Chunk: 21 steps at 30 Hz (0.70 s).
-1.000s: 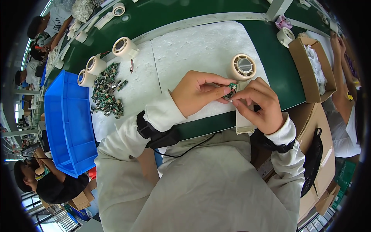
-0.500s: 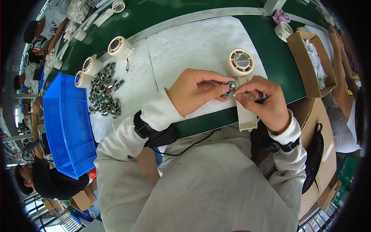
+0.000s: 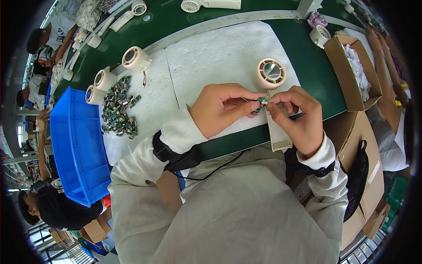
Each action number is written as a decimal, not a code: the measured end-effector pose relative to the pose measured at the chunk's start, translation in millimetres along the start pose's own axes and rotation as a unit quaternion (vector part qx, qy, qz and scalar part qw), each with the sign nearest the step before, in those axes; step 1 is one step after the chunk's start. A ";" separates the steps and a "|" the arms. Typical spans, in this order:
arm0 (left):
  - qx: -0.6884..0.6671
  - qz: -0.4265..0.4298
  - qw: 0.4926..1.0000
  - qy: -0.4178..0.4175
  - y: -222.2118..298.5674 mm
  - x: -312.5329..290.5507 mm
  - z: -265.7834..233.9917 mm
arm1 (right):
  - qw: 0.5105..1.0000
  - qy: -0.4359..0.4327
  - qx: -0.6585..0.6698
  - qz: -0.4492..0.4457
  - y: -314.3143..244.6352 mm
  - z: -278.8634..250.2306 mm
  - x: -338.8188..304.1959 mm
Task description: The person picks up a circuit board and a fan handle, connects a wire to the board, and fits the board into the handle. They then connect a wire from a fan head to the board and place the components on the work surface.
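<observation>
Between the thumb and fingers of my left hand (image 3: pixel 222 108) is a small green circuit board (image 3: pixel 262 101). My right hand (image 3: pixel 301 112) pinches a tiny pale connector right against the board's edge; my fingertips mostly hide it. Beneath my hands lies a cream handheld fan, its round head (image 3: pixel 271 73) pointing away from me and its opened, trough-like handle (image 3: pixel 279 134) reaching past the table's near edge. To the left, a heap of similar green circuit boards (image 3: pixel 119 108) is spread on the white foam sheet (image 3: pixel 211 53).
Several cream fan heads (image 3: pixel 136 59) stand around the heap. A blue divided bin (image 3: pixel 79 145) is at the left, and a cardboard box (image 3: pixel 354 72) of white parts at the right. Beyond a pale rail, a white fan (image 3: pixel 211 4) lies on the green surface. Other people work on both sides.
My right fingertips have come in against the circuit board, closing the small gap. A white fan has come into view at the far edge.
</observation>
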<state>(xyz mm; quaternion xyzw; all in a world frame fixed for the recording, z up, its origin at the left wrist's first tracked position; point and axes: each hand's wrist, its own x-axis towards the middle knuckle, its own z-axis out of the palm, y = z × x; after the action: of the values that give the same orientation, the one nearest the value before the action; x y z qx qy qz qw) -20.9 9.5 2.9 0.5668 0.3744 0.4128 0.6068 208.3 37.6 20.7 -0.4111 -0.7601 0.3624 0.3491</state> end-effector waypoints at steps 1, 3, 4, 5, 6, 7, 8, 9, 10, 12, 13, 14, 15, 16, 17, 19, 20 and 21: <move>0.003 0.001 1.000 -0.002 0.1 0.3 -0.2 | 1.000 0.001 -0.006 0.003 -1.8 -0.5 -0.2; 0.012 0.005 1.000 -0.002 1.6 1.8 -0.5 | 1.000 0.006 -0.011 0.003 -3.3 -1.1 -0.8; 0.017 0.008 1.000 -0.003 4.2 1.5 1.4 | 1.000 0.010 -0.020 -0.007 -4.9 -2.7 -2.3; 0.022 0.010 1.000 -0.005 6.1 -0.3 4.2 | 0.999 0.014 -0.029 -0.017 -6.7 -4.4 -4.0; 0.034 0.018 0.999 -0.003 8.2 0.9 2.1 | 0.999 0.023 -0.037 -0.033 -7.3 -4.7 0.7; 0.047 0.027 0.999 -0.001 10.4 1.5 0.4 | 0.998 0.033 -0.035 -0.043 -8.3 -5.8 4.1; 0.059 0.036 0.998 0.001 13.7 2.4 -1.1 | 0.995 0.035 -0.065 -0.075 -9.4 -7.5 6.2; 0.071 0.042 0.997 0.002 16.4 1.6 0.3 | 0.989 0.034 -0.094 -0.106 -10.4 -9.4 5.3; 0.078 0.044 0.996 0.005 18.6 0.9 2.5 | 0.982 0.033 -0.123 -0.137 -11.5 -10.6 4.7; 0.092 0.047 0.995 0.010 26.0 0.4 6.7 | 0.978 0.064 -0.123 -0.158 -15.0 -10.0 3.1; 0.102 0.053 0.993 0.011 30.1 0.4 8.1 | 0.974 0.087 -0.126 -0.169 -16.2 -9.2 2.4; 0.151 0.076 0.985 0.013 32.4 0.0 9.5 | 0.970 0.109 -0.128 -0.178 -16.4 -8.2 1.4; 0.199 0.098 0.975 0.015 34.4 -0.2 11.0 | 0.968 0.113 -0.125 -0.185 -16.2 -8.3 0.7; 0.245 0.119 0.962 0.017 35.5 -0.9 14.4 | 0.972 0.106 -0.110 -0.177 -15.5 -9.8 -1.6; 0.249 0.122 0.961 0.018 36.4 -1.3 18.7 | 0.976 0.097 -0.095 -0.169 -14.8 -11.1 -3.6; 0.326 0.140 0.933 0.064 37.8 -0.7 29.5 | 0.979 0.091 -0.080 -0.163 -15.2 -12.1 -6.0; 0.362 0.149 0.916 0.086 38.8 -0.7 35.2 | 0.986 0.091 -0.045 -0.135 -16.1 -12.1 -6.9; 0.363 0.152 0.915 0.086 39.7 -0.6 40.9 | 0.990 0.090 -0.010 -0.106 -15.9 -11.9 -6.8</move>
<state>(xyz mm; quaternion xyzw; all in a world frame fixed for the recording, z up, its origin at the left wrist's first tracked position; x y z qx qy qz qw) 13.6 -5.9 45.6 0.7604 0.4587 0.3826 0.2550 215.1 28.5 38.3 -0.3630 -0.7683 0.2772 0.4484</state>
